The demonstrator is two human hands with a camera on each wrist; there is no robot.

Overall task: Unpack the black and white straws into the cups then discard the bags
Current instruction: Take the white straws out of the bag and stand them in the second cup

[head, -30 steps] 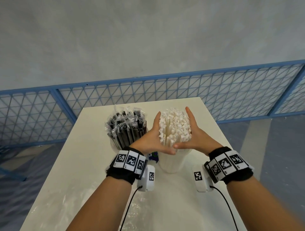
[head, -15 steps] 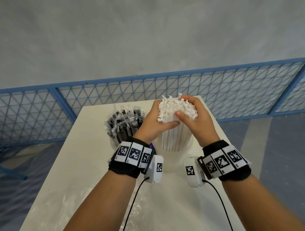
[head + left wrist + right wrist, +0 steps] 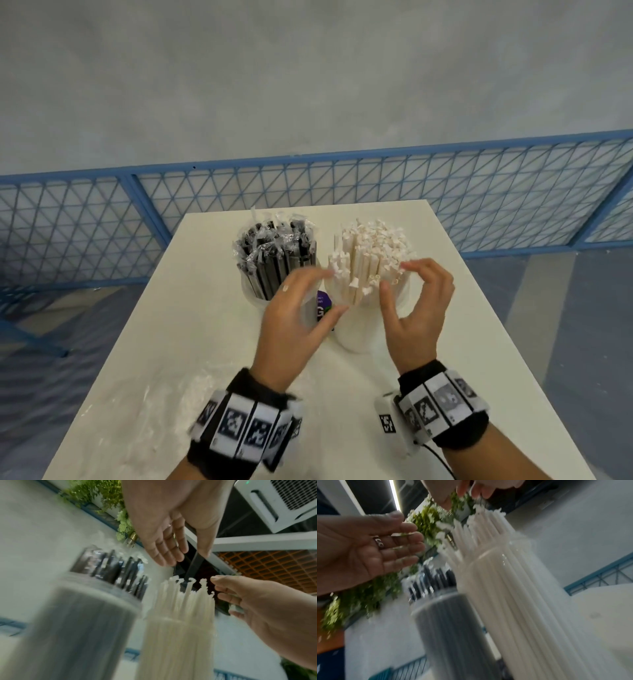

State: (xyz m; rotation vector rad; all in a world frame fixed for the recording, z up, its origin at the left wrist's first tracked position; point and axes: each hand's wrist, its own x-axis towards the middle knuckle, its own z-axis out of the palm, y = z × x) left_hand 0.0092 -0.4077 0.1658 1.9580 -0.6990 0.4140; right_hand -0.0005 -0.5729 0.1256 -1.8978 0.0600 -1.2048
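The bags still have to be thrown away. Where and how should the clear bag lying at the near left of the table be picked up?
Judging by how it lies, pinch a raised wrinkle of the crumpled bag, coming from above with the left hand, which is nearer. The film lies flat and limp on the table, with no edge to get under; its outline is faint here.

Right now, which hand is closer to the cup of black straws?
Left. The left hand hovers just in front of the black straws, beside their cup. The right hand is farther off, by the white straws.
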